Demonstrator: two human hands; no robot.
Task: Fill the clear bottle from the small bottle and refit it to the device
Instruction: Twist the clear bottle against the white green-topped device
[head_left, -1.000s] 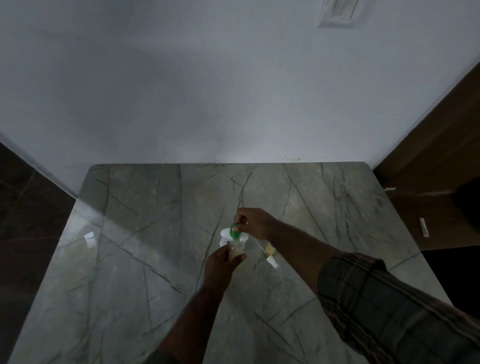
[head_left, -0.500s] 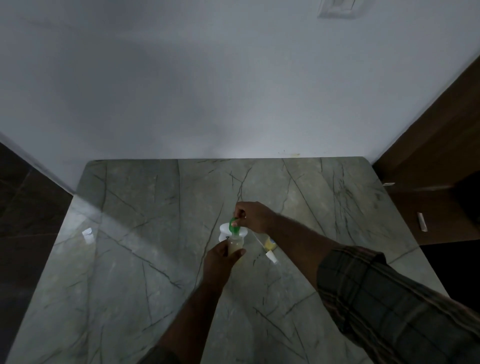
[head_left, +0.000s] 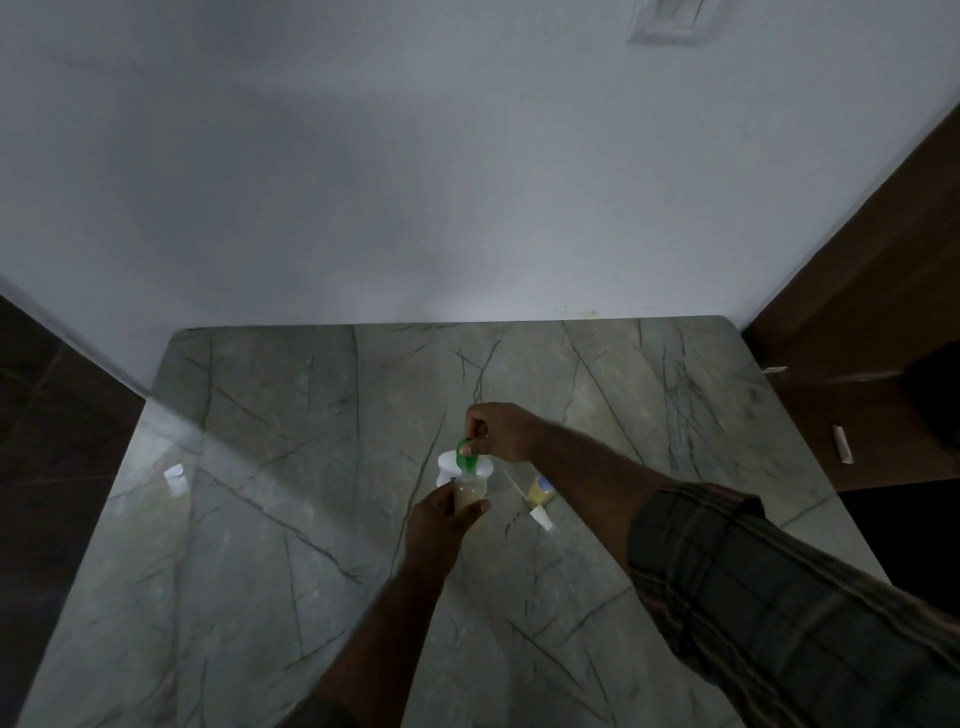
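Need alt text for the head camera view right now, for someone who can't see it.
Over a grey veined table, the left hand grips a clear bottle of pale liquid while the right hand pinches a green piece above it, against a white device. A small yellowish bottle lies to the right.

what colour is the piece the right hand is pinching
Green; the piece pinched by the right hand shows in the head view.

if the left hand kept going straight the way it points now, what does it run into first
The left hand, gripping the clear bottle, points away from the person toward the wall. Straight on, the bottle would probably meet the white device and the right hand pinching its green piece. Depth is unclear.
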